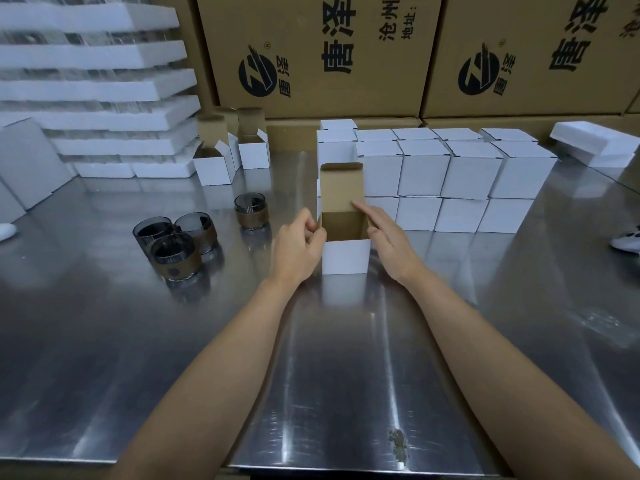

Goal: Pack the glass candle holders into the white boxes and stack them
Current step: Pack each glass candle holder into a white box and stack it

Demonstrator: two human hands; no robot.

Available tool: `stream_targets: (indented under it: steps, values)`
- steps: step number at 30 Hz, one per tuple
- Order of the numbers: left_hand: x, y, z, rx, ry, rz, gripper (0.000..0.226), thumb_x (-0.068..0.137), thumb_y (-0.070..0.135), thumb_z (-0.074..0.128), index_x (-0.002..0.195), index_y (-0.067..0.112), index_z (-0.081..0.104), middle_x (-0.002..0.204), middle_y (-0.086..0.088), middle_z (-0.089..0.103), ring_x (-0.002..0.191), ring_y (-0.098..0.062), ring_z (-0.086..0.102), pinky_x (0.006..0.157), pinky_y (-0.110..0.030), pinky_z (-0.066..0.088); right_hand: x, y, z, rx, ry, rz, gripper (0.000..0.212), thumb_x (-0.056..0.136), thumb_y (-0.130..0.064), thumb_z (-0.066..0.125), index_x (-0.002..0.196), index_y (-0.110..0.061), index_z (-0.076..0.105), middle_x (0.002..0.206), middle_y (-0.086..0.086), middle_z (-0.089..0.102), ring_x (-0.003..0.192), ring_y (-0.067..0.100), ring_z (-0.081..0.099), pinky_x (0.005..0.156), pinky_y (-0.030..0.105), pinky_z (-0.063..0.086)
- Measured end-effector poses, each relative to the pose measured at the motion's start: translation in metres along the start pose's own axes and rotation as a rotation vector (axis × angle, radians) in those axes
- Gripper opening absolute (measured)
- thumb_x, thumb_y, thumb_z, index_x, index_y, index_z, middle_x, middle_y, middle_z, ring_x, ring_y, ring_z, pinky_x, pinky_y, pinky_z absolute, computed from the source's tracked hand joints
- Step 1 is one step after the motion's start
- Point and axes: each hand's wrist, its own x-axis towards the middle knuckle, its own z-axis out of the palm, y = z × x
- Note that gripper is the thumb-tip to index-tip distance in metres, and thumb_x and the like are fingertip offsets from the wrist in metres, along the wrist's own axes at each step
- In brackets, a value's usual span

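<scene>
- The steel bench looks slick, so a nudged box could skate.
- The stacked closed boxes, right of centre, stand just behind the work; a stray elbow might topple them.
- The open white box, centre, looks empty and light, and may tip.
- The glass candle holders, centre-left, huddle together; lifting one could knock another.
- The left grip pinches the box's left edge; the right grip lies flat-fingered against its right edge.
</scene>
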Motion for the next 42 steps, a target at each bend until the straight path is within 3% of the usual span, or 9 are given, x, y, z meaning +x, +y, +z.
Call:
stream_targets:
  steps: [5,12,17,21,23,27,34,38,42]
  values:
    - [-0.001,-0.006,-0.006,-0.034,0.017,0.081,0.016,0.079,0.031,0.049,0.075,0.019,0.04,0.047,0.0,0.05,0.053,-0.029,0.044,0.053,-0.034,0.036,0.002,0.002,0.002,-0.036,-0.016,-0.08,0.054,0.091,-0.013,0.033,0.144,-0.009,0.043,0.147,0.009,0.043,0.139,0.021,0.037,0.116,0.033,0.027]
    - [0.001,-0.01,-0.003,-0.075,-0.008,-0.048,0.019,0.081,0.034,0.05,0.071,0.026,0.036,0.048,0.0,0.052,0.052,-0.017,0.04,0.055,-0.032,0.032,0.007,0.003,0.006,0.098,-0.074,0.112,0.049,0.094,-0.028,0.033,0.141,-0.025,0.046,0.133,0.008,0.05,0.124,0.016,0.045,0.106,0.023,0.032]
    - [0.003,-0.012,-0.006,-0.054,0.002,-0.038,0.024,0.085,0.044,0.044,0.073,0.023,0.04,0.054,0.0,0.055,0.054,-0.017,0.045,0.055,-0.031,0.034,0.005,-0.001,0.003,0.125,-0.136,0.18,0.053,0.087,-0.065,0.043,0.138,-0.048,0.04,0.146,-0.023,0.04,0.134,-0.006,0.033,0.106,0.019,0.029]
    - [0.013,-0.018,-0.016,-0.021,0.244,-0.024,0.035,0.091,0.033,0.034,0.081,0.009,0.057,0.08,-0.003,0.06,0.073,-0.024,0.056,0.067,-0.04,0.047,0.003,-0.004,0.003,0.138,-0.154,0.187,0.074,0.073,-0.069,0.063,0.138,-0.048,0.036,0.143,-0.03,0.038,0.124,-0.022,0.034,0.089,0.004,0.036]
    - [0.022,-0.027,-0.021,0.113,0.322,-0.088,0.026,0.091,0.023,0.043,0.1,0.008,0.063,0.11,-0.005,0.056,0.086,-0.022,0.058,0.073,-0.037,0.049,0.003,-0.003,0.005,0.131,-0.158,0.19,0.082,0.067,-0.066,0.072,0.139,-0.047,0.036,0.143,-0.028,0.038,0.125,-0.019,0.036,0.095,0.015,0.042]
    - [0.029,-0.039,-0.02,0.413,0.157,-0.324,0.043,0.095,0.019,0.052,0.135,0.004,0.045,0.142,-0.009,0.036,0.098,-0.032,0.06,0.078,-0.041,0.049,0.003,0.0,0.006,0.135,-0.14,0.199,0.089,0.061,-0.061,0.08,0.137,-0.045,0.037,0.143,-0.023,0.04,0.131,-0.004,0.04,0.109,0.039,0.042]
    - [0.023,-0.034,-0.018,0.452,0.033,-0.343,0.042,0.094,0.023,0.055,0.132,0.008,0.043,0.135,-0.011,0.035,0.092,-0.039,0.061,0.07,-0.037,0.039,0.002,-0.001,0.007,0.101,-0.115,0.191,0.085,0.063,-0.061,0.079,0.136,-0.047,0.038,0.14,-0.023,0.044,0.129,-0.001,0.044,0.107,0.041,0.043]
    - [0.017,-0.029,-0.018,0.4,-0.005,-0.242,0.041,0.09,0.029,0.062,0.126,0.013,0.05,0.13,-0.006,0.041,0.096,-0.034,0.06,0.074,-0.039,0.045,0.002,-0.004,0.006,0.095,-0.111,0.191,0.086,0.064,-0.06,0.078,0.138,-0.043,0.038,0.142,-0.019,0.044,0.129,0.002,0.044,0.107,0.04,0.043]
    - [0.018,-0.027,-0.018,0.378,0.101,-0.165,0.054,0.08,0.03,0.073,0.13,0.021,0.053,0.128,-0.006,0.033,0.098,-0.028,0.057,0.079,-0.04,0.052,0.001,-0.006,0.006,0.108,-0.116,0.193,0.086,0.064,-0.058,0.078,0.139,-0.041,0.039,0.141,-0.018,0.045,0.128,0.003,0.046,0.107,0.04,0.044]
